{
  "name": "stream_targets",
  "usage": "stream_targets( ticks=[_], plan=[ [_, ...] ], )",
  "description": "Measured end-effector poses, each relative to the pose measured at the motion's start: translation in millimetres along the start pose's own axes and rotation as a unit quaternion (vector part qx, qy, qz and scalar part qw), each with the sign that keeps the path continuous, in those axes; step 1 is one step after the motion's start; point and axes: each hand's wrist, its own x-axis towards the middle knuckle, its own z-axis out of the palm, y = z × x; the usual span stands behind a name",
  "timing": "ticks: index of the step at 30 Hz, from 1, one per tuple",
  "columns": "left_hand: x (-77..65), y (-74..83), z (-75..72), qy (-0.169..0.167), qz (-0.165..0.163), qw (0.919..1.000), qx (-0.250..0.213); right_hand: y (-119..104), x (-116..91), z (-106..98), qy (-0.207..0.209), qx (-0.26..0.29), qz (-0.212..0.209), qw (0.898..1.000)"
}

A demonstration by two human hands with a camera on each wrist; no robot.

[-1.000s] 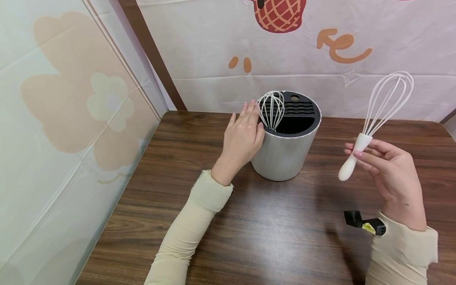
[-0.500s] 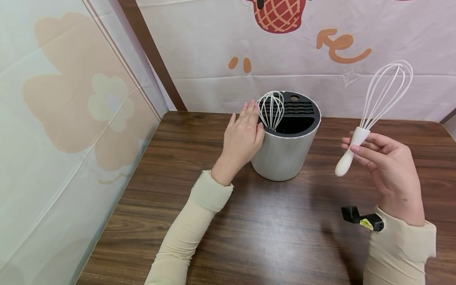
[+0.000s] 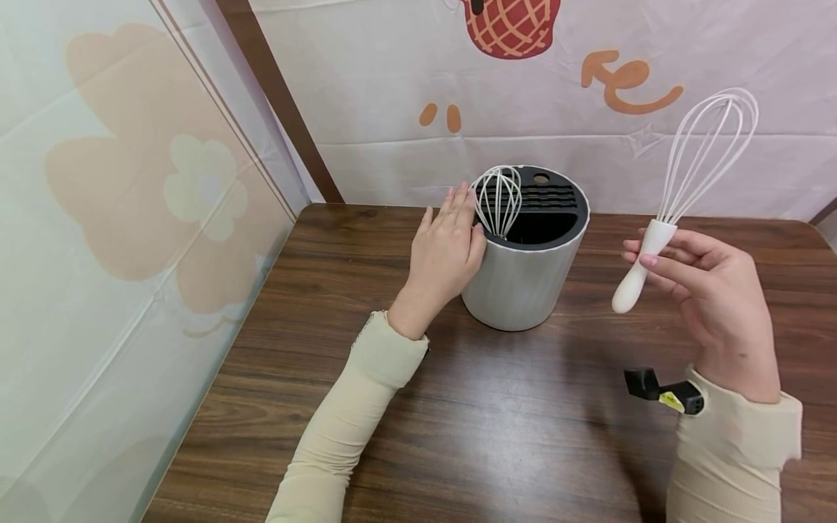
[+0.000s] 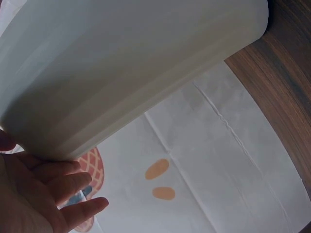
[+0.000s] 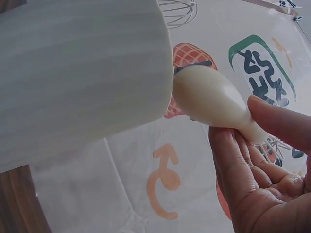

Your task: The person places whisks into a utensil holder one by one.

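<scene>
My right hand (image 3: 726,301) pinches the white handle of a whisk (image 3: 654,247) between thumb and fingers, its wire loops pointing up and right. In the right wrist view the bulbous handle end (image 5: 209,94) overlaps the holder's edge, while in the head view the whisk is off to the holder's right. My left hand (image 3: 445,258) rests against the left side of a light grey utensil holder (image 3: 523,290), fingers extended at its rim. A second white whisk (image 3: 499,207) stands in the holder, wires up, its handle hidden inside.
The holder's black top (image 3: 549,196) has slots, a round hole and a wide dark opening at the front. The wooden table (image 3: 314,407) meets a printed cloth backdrop (image 3: 379,65) behind, and another cloth panel (image 3: 118,218) hangs at the left.
My right hand has risen a little with the whisk and shifted slightly left. My left hand and the holder have stayed in place.
</scene>
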Motion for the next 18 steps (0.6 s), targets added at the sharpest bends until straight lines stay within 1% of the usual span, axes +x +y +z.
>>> stream_targets(
  ticks=[10,18],
  plan=[
    [0.1,0.0,-0.3,-0.001,0.002,1.0000,-0.001,-2.6,4.3,8.2,0.002,-0.033,0.004,0.999],
    [0.2,0.2,0.0,-0.001,0.000,1.0000,-0.003,-4.6,8.8,16.0,-0.004,-0.035,-0.007,0.999]
  ],
)
